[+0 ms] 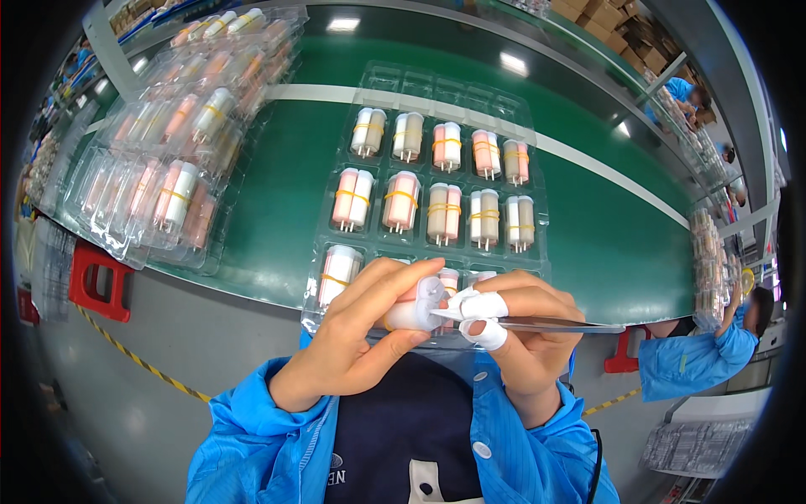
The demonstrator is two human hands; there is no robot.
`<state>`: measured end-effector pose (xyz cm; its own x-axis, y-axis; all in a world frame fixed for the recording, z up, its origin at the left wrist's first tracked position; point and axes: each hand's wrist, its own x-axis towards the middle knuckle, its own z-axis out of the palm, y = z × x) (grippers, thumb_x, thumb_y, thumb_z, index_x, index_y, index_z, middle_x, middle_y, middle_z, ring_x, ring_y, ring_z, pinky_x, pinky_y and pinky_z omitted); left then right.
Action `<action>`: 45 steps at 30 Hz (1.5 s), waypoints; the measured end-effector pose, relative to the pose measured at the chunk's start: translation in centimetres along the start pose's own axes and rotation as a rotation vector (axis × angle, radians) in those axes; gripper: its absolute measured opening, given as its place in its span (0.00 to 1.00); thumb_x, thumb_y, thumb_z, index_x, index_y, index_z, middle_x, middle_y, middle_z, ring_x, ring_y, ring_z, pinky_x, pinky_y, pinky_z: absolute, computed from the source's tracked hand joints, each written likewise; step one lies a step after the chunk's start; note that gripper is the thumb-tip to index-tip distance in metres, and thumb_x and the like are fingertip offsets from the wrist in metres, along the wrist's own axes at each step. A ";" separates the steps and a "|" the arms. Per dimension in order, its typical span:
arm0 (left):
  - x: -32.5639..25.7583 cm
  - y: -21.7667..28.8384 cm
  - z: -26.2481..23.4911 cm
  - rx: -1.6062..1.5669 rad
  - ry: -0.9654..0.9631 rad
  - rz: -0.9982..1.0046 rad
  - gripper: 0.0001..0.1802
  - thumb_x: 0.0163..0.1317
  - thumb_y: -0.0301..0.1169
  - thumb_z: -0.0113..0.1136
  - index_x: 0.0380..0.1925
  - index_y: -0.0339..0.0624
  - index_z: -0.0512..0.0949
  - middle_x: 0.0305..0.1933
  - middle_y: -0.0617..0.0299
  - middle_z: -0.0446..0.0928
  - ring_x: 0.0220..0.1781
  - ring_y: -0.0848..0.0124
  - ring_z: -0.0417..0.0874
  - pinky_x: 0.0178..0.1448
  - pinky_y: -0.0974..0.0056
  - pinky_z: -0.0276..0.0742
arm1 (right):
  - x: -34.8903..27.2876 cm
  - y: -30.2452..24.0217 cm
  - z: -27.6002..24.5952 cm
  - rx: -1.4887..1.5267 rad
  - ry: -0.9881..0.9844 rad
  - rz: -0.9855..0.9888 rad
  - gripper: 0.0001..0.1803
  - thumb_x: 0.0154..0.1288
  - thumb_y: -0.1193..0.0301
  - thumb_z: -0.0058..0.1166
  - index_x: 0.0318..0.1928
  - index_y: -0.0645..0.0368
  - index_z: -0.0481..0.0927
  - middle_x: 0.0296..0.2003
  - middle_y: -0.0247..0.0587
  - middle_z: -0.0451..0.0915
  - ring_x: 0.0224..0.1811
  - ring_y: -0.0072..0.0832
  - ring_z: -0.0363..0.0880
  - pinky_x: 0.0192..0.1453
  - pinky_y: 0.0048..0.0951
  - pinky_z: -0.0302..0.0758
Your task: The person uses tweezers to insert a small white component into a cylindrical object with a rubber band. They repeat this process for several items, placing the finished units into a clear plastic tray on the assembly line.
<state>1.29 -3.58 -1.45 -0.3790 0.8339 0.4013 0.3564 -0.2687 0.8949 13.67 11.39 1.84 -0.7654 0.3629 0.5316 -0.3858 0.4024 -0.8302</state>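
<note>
My left hand [357,323] is closed around a pair of capped cylinders [411,311], one pinkish and one whitish, tilted so their translucent end faces right. In my right hand [537,328], white coverings wrap several fingers, which pinch slim metal tweezers [550,324] with a pale pointed tip. That tip meets or nearly meets the end of the cylinders; exact contact cannot be made out. Just beyond both hands lies a clear plastic tray [323,244] with rows of similar pink, white and beige cylinder pairs [353,199], banded in yellow, with short prongs. My hands hide part of its nearest row.
Stacked clear trays of cylinders [168,160] stand at left on the green work surface [281,193]. Red stools [101,281] are below its edge. A co-worker in blue [697,357] works at far right beside another tray stack [709,269]. A metal rail runs along the back.
</note>
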 end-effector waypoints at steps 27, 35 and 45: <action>-0.3 -0.4 -0.3 -0.244 -0.094 -0.042 0.31 0.55 0.25 0.60 0.61 0.32 0.67 0.58 0.46 0.72 0.53 0.57 0.74 0.58 0.59 0.68 | 0.4 0.1 -0.3 0.069 0.022 -0.014 0.11 0.47 0.80 0.65 0.35 0.66 0.84 0.32 0.50 0.83 0.35 0.34 0.84 0.38 0.29 0.80; -0.4 -0.4 -0.3 -0.227 -0.106 -0.085 0.31 0.56 0.26 0.60 0.61 0.32 0.67 0.60 0.46 0.71 0.58 0.56 0.74 0.61 0.58 0.67 | 0.3 0.2 -0.2 -0.015 -0.001 -0.019 0.11 0.49 0.81 0.64 0.37 0.66 0.84 0.33 0.50 0.83 0.36 0.35 0.84 0.39 0.29 0.80; -0.4 -0.7 -0.1 -0.206 -0.063 -0.048 0.32 0.58 0.36 0.62 0.58 0.25 0.68 0.53 0.49 0.71 0.54 0.64 0.73 0.58 0.64 0.66 | 0.2 0.4 -0.1 0.017 0.009 -0.034 0.10 0.51 0.82 0.62 0.37 0.66 0.84 0.33 0.50 0.84 0.35 0.33 0.84 0.38 0.27 0.80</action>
<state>1.11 -3.77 -2.18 -0.3350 0.8749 0.3498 0.1544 -0.3153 0.9363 13.40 11.75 1.64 -0.7469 0.3566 0.5612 -0.4207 0.4001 -0.8142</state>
